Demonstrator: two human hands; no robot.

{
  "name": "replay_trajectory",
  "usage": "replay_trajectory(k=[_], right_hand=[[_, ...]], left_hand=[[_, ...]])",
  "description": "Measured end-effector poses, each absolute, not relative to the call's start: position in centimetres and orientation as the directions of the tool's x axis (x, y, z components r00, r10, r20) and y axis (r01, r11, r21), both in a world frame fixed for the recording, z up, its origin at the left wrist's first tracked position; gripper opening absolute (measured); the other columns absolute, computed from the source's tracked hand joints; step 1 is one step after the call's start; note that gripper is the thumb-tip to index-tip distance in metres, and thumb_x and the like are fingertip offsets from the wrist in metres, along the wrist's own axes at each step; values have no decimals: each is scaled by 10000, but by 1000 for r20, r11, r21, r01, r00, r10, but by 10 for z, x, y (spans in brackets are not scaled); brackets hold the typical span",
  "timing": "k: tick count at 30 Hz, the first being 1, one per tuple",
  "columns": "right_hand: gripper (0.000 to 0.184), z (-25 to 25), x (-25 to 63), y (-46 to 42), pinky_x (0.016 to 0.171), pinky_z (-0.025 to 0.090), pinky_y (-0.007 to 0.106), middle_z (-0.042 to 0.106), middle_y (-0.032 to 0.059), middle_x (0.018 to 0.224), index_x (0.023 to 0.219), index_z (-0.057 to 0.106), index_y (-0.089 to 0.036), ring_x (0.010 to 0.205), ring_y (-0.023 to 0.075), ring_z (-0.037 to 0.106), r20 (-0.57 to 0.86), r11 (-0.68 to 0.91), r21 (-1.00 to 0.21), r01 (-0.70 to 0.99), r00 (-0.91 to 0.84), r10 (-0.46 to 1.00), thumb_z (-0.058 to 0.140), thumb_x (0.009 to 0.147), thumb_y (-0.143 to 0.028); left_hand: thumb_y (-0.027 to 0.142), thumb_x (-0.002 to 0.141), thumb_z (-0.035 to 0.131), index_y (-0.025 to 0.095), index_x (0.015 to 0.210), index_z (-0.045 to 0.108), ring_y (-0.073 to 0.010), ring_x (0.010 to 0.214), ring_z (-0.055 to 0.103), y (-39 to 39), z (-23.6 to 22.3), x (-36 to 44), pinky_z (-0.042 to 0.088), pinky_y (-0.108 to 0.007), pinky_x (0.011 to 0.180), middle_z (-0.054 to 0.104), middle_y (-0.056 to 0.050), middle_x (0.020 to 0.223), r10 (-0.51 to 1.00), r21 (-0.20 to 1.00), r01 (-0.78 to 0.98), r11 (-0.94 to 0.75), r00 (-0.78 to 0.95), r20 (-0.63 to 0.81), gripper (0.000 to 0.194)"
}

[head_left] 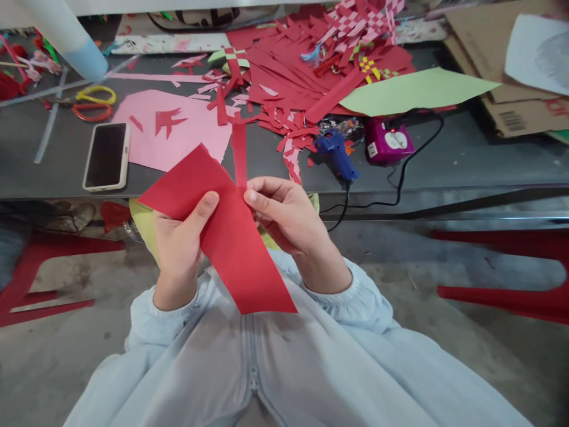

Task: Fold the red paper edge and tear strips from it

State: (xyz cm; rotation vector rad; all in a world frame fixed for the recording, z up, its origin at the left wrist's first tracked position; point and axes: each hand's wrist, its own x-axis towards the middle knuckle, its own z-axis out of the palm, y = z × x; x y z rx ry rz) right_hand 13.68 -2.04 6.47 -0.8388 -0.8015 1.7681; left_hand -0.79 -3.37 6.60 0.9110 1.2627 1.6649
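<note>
A sheet of red paper (231, 237) is held in front of my chest, slanting from upper left to lower right. My left hand (178, 249) grips its left side with the thumb pressed on top. My right hand (284, 219) pinches its upper right edge, where a narrow red strip (239, 154) rises from the sheet. Both hands are closed on the paper, below the front edge of the dark table (466, 160).
On the table lie a phone (106, 155), a pink sheet (178, 130), yellow and red scissors (94, 104), a pile of red strips (293, 71), a blue glue gun (338, 153), a magenta box (387, 141), green paper (413, 89) and cardboard (502, 65). Red stools (502, 296) stand on the floor.
</note>
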Motion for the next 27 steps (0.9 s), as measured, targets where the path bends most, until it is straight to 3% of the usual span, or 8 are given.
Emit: replay_trajectory(k=[8,13,17,22,27], right_hand=[[250,59,131,-25,431,435,179,655,-51,628,767,695,-220,483,58,526,-118,-180,-838,-516,-152,981,841,744,-422],[236,56,125,-25,473,467,208,643,-52,630,759,697,-240,505,72,530,-97,-106,-845,-524,-45,994,857,729,-411],[276,56,129,-23,467,468,209,645,-51,622,777,702,-235,497,73,534,-131,-178,-832,-526,-125,983,860,715,-453],[387,57,135,-21,426,431,171,619,-71,555,775,679,-198,453,53,521,-202,-340,-798,-497,-311,929,888,649,-499],[326,52,136,-19,406,402,152,656,-67,602,777,659,-200,450,43,529,-165,-296,-806,-512,-284,944,864,707,-444]], left_hand=[[381,636,936,273,820,763,-204,805,758,-34,62,-8,656,-325,730,786,12,864,913,975,-160,-156,-400,80,274],[352,650,935,261,819,770,-180,778,750,-33,62,-8,649,-303,718,782,25,843,903,961,-191,-201,-416,106,253],[412,618,941,266,821,760,-226,829,755,-33,61,-9,660,-351,739,788,-6,880,898,975,-146,-165,-432,88,309],[417,606,941,262,833,750,-222,872,751,-31,59,-10,648,-343,784,783,-4,896,888,979,-119,-167,-450,97,335],[426,596,945,246,787,751,-201,809,744,-30,55,-12,640,-316,741,771,9,823,896,977,-132,-166,-434,94,326]])
